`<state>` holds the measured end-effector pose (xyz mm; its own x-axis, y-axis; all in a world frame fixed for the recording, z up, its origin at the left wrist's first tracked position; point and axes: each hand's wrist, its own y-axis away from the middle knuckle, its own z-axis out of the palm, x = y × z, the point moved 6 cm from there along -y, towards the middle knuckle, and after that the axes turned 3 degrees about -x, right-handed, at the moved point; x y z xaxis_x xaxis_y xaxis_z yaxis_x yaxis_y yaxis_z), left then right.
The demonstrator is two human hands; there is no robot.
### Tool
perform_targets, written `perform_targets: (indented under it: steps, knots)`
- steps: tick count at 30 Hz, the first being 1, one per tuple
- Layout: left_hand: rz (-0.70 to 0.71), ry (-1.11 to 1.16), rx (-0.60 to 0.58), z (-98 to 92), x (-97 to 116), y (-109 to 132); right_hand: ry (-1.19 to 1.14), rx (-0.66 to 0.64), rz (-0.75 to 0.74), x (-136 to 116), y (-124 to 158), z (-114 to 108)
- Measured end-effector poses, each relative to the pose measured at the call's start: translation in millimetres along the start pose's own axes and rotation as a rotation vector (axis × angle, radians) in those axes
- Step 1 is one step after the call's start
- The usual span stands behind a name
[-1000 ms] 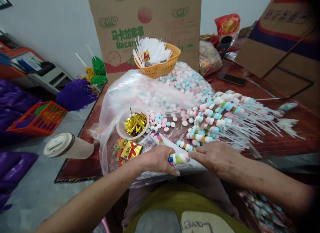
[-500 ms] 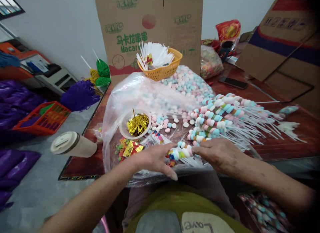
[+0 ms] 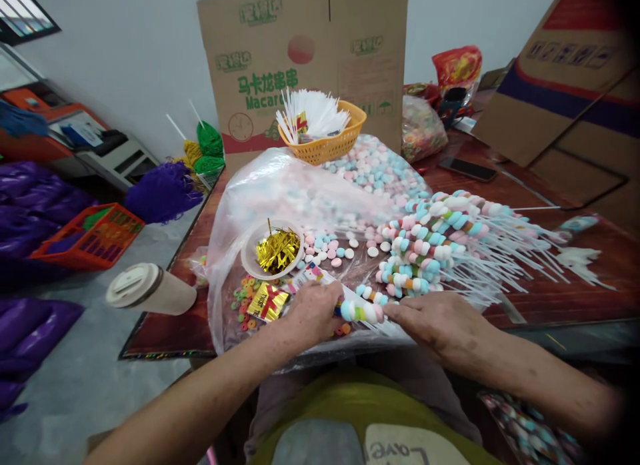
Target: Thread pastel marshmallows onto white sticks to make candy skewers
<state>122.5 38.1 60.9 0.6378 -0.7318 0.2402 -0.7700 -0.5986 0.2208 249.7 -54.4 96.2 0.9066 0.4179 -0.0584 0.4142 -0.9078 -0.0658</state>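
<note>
A candy skewer point(image 3: 363, 312) of pastel round sweets lies across the near edge of a clear plastic sheet point(image 3: 260, 198), held between both hands. My left hand point(image 3: 313, 315) is closed around its left end, fingers curled down. My right hand point(image 3: 433, 322) pinches the stick end on the right. Just beyond my right hand lies a heap of finished candy skewers point(image 3: 440, 235), sticks pointing right. Loose round candies point(image 3: 330, 245) are scattered on the sheet. A white bowl of gold twist ties point(image 3: 274, 250) sits left of them, with small ring candies point(image 3: 243, 298) near it.
An orange basket of white sticks point(image 3: 325, 128) stands at the back before a tall cardboard box point(image 3: 305, 58). A paper cup with a lid point(image 3: 147, 290) lies sideways off the table's left edge. A phone point(image 3: 467, 168) and flattened cartons point(image 3: 565, 98) are at right. Purple bags point(image 3: 160, 192) fill the left floor.
My left hand has curled tighter over the skewer's left end and shifted slightly up. My right hand slid a little down along the stick. The view tilted slightly.
</note>
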Motion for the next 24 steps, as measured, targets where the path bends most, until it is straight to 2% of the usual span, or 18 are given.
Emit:
perform_targets:
  steps: [2, 4, 6, 11, 13, 15, 17, 19, 22, 24]
  knots:
    - [-0.005, 0.133, -0.08, 3.9, -2.5, -1.0, 0.04, 0.021, -0.005, -2.7, -0.1, -0.3]
    - [0.064, 0.233, -0.174, 4.1, 2.1, -1.0, 0.068, 0.042, -0.06, -7.1, 0.4, 0.2]
    - [0.14, 0.242, -0.248, 3.3, 10.3, -0.4, 0.073, 0.005, -0.098, -9.9, -0.4, 4.4]
    - [0.098, 0.154, -0.27, 12.1, 26.3, -5.5, 0.025, -0.125, -0.038, -7.0, -11.0, 18.9]
    - [0.112, 0.225, -0.303, 15.7, 32.6, -7.5, -0.011, -0.141, -0.037, -4.8, -15.3, 25.6]
    - [0.168, 0.332, -0.31, 8.8, 34.0, -8.8, -0.045, -0.135, -0.052, -1.4, -16.3, 31.8]
    - [0.228, 0.443, -0.339, -5.5, 27.0, -9.3, -0.051, -0.064, -0.07, 2.8, -13.2, 32.5]
    - [0.238, 0.522, -0.475, -15.1, 13.4, -7.9, -0.021, 0.068, -0.102, 5.3, -7.2, 26.0]
    - [0.235, 0.568, -0.734, -15.1, -1.9, -1.4, 0.053, 0.256, -0.178, 3.3, 2.0, 10.9]
    - [0.247, 0.592, -0.795, -11.2, -2.2, 1.9, 0.096, 0.316, -0.234, -0.4, 5.0, 3.1]
